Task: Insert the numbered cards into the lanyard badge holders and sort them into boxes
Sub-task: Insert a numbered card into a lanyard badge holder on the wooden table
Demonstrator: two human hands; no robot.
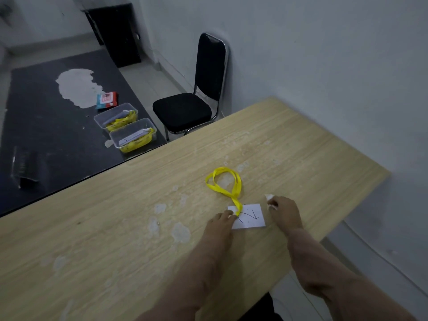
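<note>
Wide tabletop point(115, 216) lies open left of the card point(251, 216). The yellow lanyard point(223, 184) loops just beyond it, barring forward reach.

The left hand's point(220, 224) fingertips cover the card's point(251, 217) left edge at lower centre; whether they pinch or press is unclear. The card's pen marks are illegible. The right hand's point(283, 210) curled fingers hide most of a white scrap point(269, 196). Slips in the boxes point(133, 135), middle left, are too small to read.

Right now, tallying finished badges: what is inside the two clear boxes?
The far box and near box each hold yellow lanyards and white cards; anything beneath is covered.
</note>
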